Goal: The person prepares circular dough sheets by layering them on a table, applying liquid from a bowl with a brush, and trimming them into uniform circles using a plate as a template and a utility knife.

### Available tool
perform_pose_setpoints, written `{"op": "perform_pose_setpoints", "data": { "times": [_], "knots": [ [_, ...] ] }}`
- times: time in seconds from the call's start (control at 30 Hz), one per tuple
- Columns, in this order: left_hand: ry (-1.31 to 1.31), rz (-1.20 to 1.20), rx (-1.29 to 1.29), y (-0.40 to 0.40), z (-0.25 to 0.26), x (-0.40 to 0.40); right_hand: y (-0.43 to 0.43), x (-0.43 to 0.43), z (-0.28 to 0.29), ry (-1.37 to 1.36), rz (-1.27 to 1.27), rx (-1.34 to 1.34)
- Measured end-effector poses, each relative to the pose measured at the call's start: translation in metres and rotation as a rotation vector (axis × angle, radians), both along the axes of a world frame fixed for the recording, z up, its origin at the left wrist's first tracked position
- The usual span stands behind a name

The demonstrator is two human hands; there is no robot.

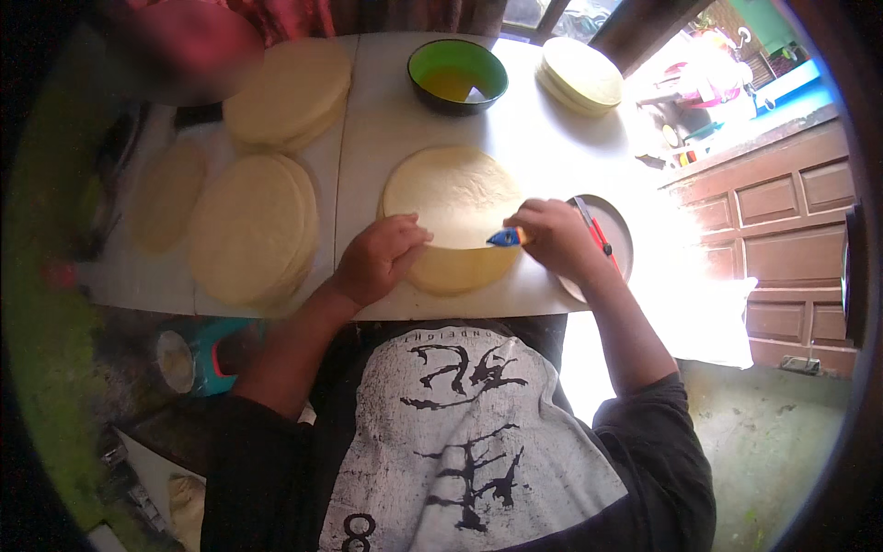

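In front of me on the white table lies a stack of thin round dough sheets (455, 193), its top sheet lifted or folded back at the near edge so that a lower layer (459, 269) shows. My left hand (386, 255) rests with its fingertips on the left near edge of the top sheet. My right hand (552, 231) is closed around a small tool with a blue tip and a yellowish handle (507, 237), at the sheet's right near edge. The tool's exact kind cannot be told.
More round dough stacks lie at left (248, 228), back left (290, 93) and back right (583, 72). A green bowl (457, 52) holding yellow liquid stands at the back. Beside my right forearm a red-handled cutter (603, 241) lies on a round plate (621, 228).
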State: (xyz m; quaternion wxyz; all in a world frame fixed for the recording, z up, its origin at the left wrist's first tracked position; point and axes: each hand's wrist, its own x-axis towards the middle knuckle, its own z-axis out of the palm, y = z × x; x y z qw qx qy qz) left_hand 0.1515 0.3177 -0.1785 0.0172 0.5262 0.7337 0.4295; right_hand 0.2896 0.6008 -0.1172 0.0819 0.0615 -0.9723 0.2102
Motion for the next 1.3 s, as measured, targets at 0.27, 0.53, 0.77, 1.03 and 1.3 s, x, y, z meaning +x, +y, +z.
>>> {"op": "perform_pose_setpoints", "data": {
  "times": [0.27,0.53,0.77,1.03,1.3],
  "knots": [
    [0.020,-0.011,-0.042,-0.013,-0.021,0.017,-0.013,0.027,-0.032,0.040,0.044,0.043],
    [0.022,-0.044,-0.038,-0.016,-0.022,0.020,-0.014,0.035,-0.035,0.061,0.083,0.050],
    [0.053,-0.036,-0.044,-0.021,-0.026,0.019,-0.015,0.035,-0.043,0.038,0.112,0.072],
    [0.290,-0.048,-0.107,-0.026,-0.031,0.019,-0.005,0.038,-0.038,-0.063,0.078,0.124],
    [0.263,-0.045,-0.224,-0.040,-0.028,0.025,-0.013,0.011,-0.006,-0.144,-0.054,-0.031]
  ]
}}
